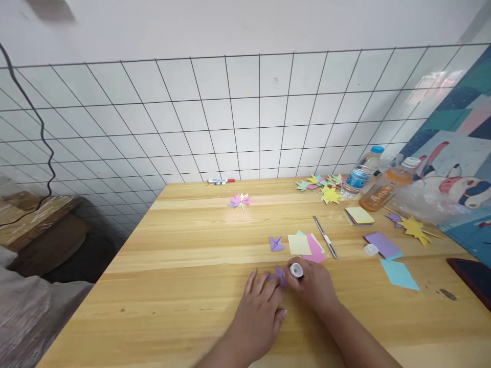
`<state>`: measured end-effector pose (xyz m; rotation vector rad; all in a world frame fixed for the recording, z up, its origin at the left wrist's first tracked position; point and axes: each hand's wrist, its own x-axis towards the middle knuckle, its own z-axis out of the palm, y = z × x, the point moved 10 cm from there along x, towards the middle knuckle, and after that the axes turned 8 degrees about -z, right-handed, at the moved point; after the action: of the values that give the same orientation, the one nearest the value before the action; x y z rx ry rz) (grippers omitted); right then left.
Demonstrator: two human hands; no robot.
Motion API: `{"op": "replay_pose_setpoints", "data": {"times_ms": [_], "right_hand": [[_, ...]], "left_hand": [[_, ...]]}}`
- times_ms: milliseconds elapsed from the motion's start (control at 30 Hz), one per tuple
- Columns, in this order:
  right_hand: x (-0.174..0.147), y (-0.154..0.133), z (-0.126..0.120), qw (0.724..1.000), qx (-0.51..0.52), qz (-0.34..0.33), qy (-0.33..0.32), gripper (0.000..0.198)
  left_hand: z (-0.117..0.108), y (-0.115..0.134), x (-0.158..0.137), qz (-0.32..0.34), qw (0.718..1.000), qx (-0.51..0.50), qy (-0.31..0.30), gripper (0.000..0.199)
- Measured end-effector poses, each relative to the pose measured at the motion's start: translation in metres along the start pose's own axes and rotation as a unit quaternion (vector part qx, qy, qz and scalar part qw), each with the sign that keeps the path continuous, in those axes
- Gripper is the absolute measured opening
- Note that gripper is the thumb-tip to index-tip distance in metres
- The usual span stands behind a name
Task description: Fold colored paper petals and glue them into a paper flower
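Note:
My left hand (258, 313) lies flat on the wooden table (184, 286), its fingertips pressing down a small folded purple paper piece (279, 275). My right hand (316, 286) grips a glue stick (296, 270) with its white end turned up, right beside that paper. A second folded purple piece (276, 244) lies a little farther away. Just past it is a small stack of yellow, green and pink paper squares (306, 244). The glue stick's loose cap (370, 249) sits to the right.
A metal craft knife (325, 236) lies by the squares. Finished paper stars (324, 187), a pastel one (240, 200), two bottles (360, 174), (385, 188), more coloured sheets (383, 244) and a marker (221, 181) are farther back. A wire grid (230, 117) lines the wall.

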<state>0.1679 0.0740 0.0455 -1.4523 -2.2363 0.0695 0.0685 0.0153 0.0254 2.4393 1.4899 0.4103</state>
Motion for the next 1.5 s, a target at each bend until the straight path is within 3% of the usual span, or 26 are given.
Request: {"op": "replay_pose_setpoints", "data": {"times_ms": [400,600,733,900,1100,1200,1500], "right_hand": [[0.000,0.004,0.004,1.000,-0.006,0.002,0.015,0.026],[-0.005,0.016,-0.021,0.996,0.061,0.054,0.037,0.026],[-0.002,0.003,-0.022,0.996,0.081,0.026,-0.009,0.027],[0.000,-0.002,-0.004,0.999,0.029,0.006,-0.044,0.024],[-0.004,-0.009,-0.009,0.998,0.023,-0.053,0.020,0.025],[-0.005,-0.012,-0.007,0.997,0.025,-0.070,0.020,0.025],[0.004,-0.004,0.001,0.998,0.017,-0.042,0.032,0.025]], "left_hand": [[0.001,0.003,0.000,0.007,1.000,-0.008,0.001,0.043],[0.002,0.002,-0.002,0.002,1.000,-0.018,0.006,0.039],[0.003,0.002,-0.002,0.002,1.000,-0.026,0.004,0.039],[0.004,0.001,-0.001,0.000,1.000,-0.017,-0.003,0.036],[0.002,0.002,-0.001,0.005,1.000,-0.009,-0.011,0.039],[0.001,0.002,0.000,0.008,1.000,0.000,-0.012,0.041],[0.001,0.001,0.004,-0.005,0.999,-0.024,-0.034,0.028]]}}
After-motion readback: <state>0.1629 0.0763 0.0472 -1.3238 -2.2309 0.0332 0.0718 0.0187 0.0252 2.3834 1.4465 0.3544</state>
